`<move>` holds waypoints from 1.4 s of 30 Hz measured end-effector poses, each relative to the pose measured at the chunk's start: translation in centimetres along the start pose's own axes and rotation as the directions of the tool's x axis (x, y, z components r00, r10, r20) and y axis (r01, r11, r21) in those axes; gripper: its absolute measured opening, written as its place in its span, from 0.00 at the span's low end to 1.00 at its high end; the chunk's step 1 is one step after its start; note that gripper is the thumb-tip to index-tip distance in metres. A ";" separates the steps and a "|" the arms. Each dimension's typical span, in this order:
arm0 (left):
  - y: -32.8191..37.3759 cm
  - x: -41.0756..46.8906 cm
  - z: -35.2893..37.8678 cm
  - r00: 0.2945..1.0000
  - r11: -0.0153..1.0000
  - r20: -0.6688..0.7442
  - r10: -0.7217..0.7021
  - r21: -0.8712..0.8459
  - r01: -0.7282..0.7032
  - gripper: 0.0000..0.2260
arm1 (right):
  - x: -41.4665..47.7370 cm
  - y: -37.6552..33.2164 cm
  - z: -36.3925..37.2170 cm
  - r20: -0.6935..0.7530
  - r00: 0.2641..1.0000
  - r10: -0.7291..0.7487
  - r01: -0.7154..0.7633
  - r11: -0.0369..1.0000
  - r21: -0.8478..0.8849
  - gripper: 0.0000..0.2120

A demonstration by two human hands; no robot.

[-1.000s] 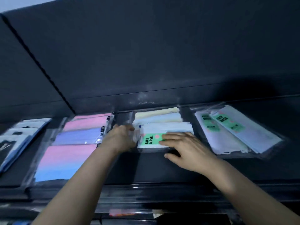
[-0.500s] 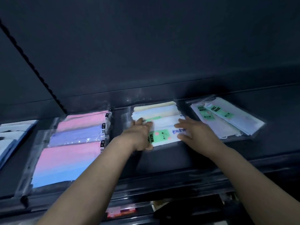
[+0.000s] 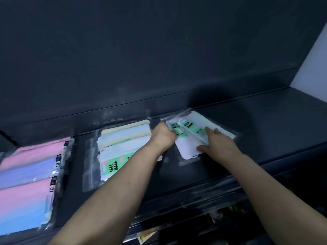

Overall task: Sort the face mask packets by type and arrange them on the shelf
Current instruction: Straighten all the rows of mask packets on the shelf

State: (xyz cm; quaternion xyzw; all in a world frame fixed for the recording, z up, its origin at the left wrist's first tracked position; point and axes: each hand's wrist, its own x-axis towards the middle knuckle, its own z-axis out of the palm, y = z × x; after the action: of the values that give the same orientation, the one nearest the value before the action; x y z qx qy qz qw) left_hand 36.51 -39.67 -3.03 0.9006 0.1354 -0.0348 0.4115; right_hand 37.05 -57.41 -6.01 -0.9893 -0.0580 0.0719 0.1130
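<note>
At back edge of dark shelf [image 3: 265,124] | likely step — squaring white green-labelled plastic face mask packets [image 3: 189,140] | left hand [image 3: 163,137] curls round their edge, right hand [image 3: 218,144] flat on top | next — probably an even push

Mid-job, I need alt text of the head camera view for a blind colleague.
Both hands are on a pile of white face mask packets with green labels on a dark shelf: the left hand grips its left edge, the right hand lies flat on top. Further left sit a pastel packet stack and a pink-and-blue stack.
</note>
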 end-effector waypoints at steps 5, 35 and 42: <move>0.9 2.2 1.9 0.968 0.862 -0.039 -0.248 -0.464 0.202 0.06 | 0.4 0.6 0.4 -0.082 0.987 -0.139 0.105 0.939 -0.328 0.32; -15.4 -14.3 -11.6 0.990 0.823 -0.123 0.070 0.567 0.012 0.19 | -9.2 -12.1 3.3 -0.609 0.618 -0.498 0.507 0.844 -0.176 0.29; -15.7 -15.1 -13.4 0.942 0.972 -0.282 0.179 0.197 -0.126 0.22 | -13.2 -14.3 7.4 -0.311 0.564 -0.764 0.716 0.641 -0.275 0.23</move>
State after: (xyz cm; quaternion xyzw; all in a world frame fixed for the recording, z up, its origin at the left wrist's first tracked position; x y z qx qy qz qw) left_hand 17.02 -23.04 -3.04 0.9361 0.1218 0.1218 0.3068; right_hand 21.49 -43.75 -8.18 -0.8700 -0.4474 -0.1896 0.0834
